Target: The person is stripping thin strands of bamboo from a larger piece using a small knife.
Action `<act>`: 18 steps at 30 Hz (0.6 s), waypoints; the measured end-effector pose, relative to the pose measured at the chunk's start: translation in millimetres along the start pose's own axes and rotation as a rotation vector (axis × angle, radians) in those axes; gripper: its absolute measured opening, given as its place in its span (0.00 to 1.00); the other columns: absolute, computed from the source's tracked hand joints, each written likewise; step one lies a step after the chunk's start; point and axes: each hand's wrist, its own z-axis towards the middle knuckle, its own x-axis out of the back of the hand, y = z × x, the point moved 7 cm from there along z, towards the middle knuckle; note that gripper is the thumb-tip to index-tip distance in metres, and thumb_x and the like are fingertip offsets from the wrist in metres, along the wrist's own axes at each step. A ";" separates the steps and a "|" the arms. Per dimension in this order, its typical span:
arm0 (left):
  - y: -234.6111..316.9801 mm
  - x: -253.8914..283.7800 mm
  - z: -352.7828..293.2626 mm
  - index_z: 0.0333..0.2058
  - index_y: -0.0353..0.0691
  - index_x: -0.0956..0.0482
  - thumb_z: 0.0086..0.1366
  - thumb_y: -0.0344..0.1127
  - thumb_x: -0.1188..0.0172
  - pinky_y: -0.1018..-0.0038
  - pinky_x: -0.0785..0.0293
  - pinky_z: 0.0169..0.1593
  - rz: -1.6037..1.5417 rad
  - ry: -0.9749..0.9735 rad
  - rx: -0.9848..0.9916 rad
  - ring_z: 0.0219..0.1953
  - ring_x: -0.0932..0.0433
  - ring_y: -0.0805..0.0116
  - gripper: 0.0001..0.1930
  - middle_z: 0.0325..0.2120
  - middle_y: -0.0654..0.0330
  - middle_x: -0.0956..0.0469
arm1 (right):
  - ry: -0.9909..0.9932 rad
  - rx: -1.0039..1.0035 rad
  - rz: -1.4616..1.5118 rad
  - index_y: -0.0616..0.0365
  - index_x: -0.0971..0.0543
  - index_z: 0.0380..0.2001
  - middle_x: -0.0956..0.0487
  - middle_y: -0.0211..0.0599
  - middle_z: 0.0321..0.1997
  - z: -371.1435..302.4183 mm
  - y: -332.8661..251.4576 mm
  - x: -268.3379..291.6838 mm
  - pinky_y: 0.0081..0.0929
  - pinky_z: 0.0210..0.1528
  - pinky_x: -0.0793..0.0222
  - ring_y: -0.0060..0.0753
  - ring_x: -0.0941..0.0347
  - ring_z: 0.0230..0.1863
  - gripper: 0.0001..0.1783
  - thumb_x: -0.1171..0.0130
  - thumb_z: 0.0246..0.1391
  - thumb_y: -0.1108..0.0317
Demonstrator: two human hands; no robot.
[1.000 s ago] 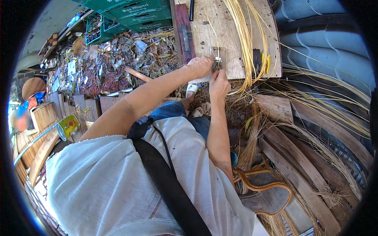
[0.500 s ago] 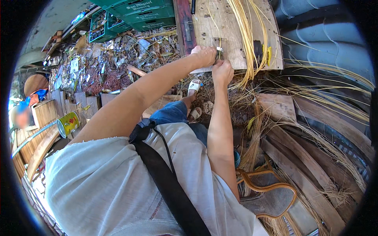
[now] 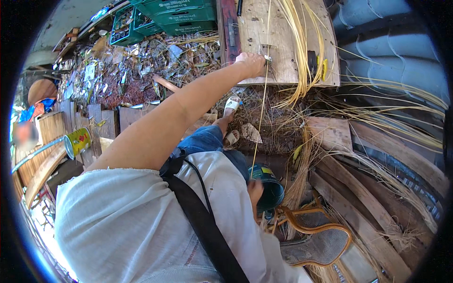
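At the near edge of a wooden board (image 3: 278, 28), my left hand (image 3: 251, 65) is closed beside a small metal piece (image 3: 268, 58) standing on the wood. What its fingers grip is hidden from above. A thin pale cane strip (image 3: 262, 113) runs straight from that metal piece down to my right hand (image 3: 255, 192), low by my right hip. The right fingers are closed round the strip, slightly blurred. Just beside this hand is a green bucket (image 3: 270, 189). A bundle of yellowish cane strips (image 3: 295, 37) lies across the board, right of my left hand.
Yellow-handled tool (image 3: 324, 69) lies on the board's right side. Green crates (image 3: 174, 16) stand at the back left, above littered ground (image 3: 122, 75). Long planks (image 3: 368, 188) and loose fibres lie to the right. Near my right side is a mesh panel with a curved cane frame (image 3: 316, 240).
My right hand has moved from beside the left hand back toward my hip, with the strip now stretched between them. The left hand stays at the metal piece. The bucket shows more.
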 end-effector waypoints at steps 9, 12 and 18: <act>-0.7 5.0 -7.4 0.40 0.32 0.23 0.60 0.40 0.55 0.59 0.24 0.44 -0.051 0.021 0.042 0.43 0.21 0.49 0.18 0.39 0.44 0.21 | -0.109 0.450 -0.006 0.63 0.40 0.60 0.38 0.59 0.62 172.5 -132.3 8.1 0.45 0.59 0.42 0.61 0.39 0.59 0.30 0.51 0.56 0.64; 8.0 7.2 -12.0 0.38 0.33 0.22 0.60 0.39 0.55 0.58 0.25 0.44 -0.034 -0.026 0.025 0.43 0.21 0.50 0.17 0.39 0.44 0.21 | -0.100 0.313 0.154 0.65 0.32 0.51 0.29 0.62 0.51 270.4 -213.1 -6.5 0.44 0.55 0.38 0.60 0.33 0.53 0.22 0.52 0.58 0.61; -0.7 1.8 -3.5 0.42 0.33 0.25 0.61 0.38 0.55 0.59 0.24 0.43 0.064 0.001 -0.008 0.43 0.21 0.51 0.17 0.41 0.45 0.22 | 0.041 0.126 0.438 0.62 0.26 0.35 0.23 0.56 0.35 294.3 -216.8 -25.2 0.48 0.42 0.35 0.60 0.28 0.39 0.13 0.52 0.58 0.62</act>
